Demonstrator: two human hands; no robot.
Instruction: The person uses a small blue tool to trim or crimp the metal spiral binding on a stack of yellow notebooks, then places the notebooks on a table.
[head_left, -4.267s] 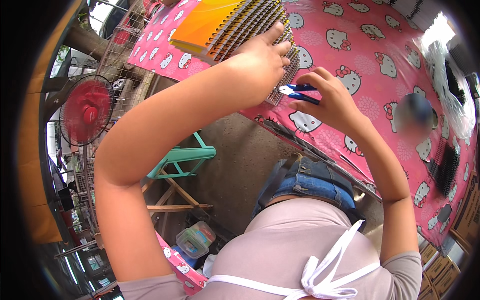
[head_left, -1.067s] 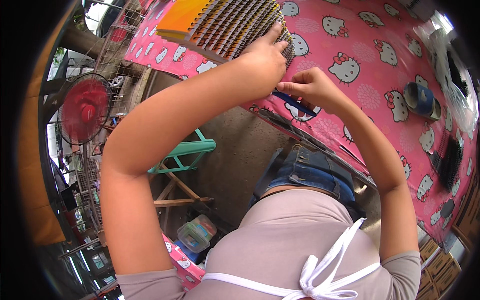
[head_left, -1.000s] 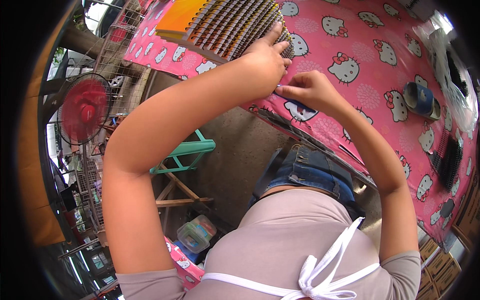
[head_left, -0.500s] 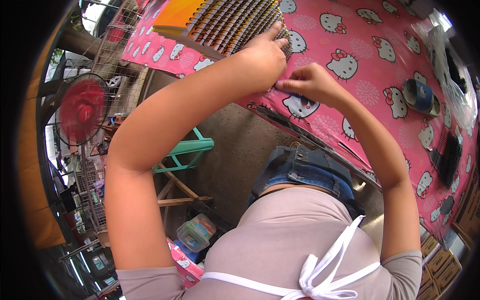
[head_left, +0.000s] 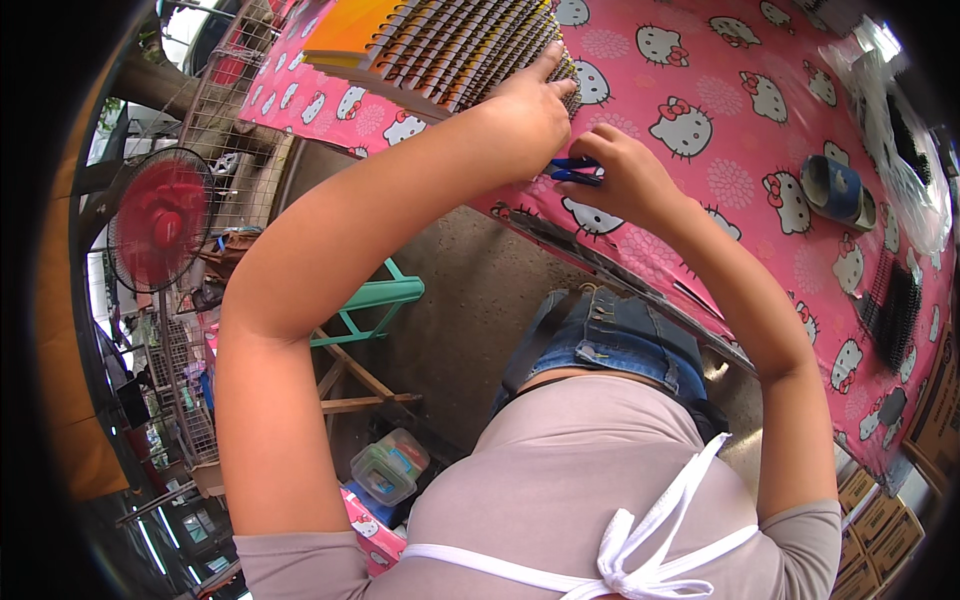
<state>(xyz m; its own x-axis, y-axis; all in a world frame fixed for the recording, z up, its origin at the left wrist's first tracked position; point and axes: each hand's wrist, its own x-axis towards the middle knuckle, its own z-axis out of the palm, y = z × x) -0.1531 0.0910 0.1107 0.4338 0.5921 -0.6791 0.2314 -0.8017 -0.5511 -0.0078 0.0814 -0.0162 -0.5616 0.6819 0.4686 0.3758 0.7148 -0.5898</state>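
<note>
At 12 o'clock on the pink counter (head_left: 750,240), the stacked spiral-bound notebooks (head_left: 450,58) show coils already in along their visible spines. The left hand (head_left: 535,105) rests on them, fingers loosely spread; the right hand (head_left: 625,175) curls round blue-handled pliers (head_left: 578,162) at 1 o'clock, handles parted. Which coil ends remain is hidden.

Roomy to the right, tight between the hands.
Passable over the pink tablecloth (head_left: 740,185) beyond the right hand (head_left: 630,175), as far as the blue object (head_left: 835,190), black bundle (head_left: 895,320) and plastic bag (head_left: 915,165). Cramped between right hand and left hand (head_left: 530,105), with the blue pliers (head_left: 577,172) in the gap. Blocked on the left by the notebooks (head_left: 450,50), and nearer by the slanting left forearm (head_left: 370,210).
</note>
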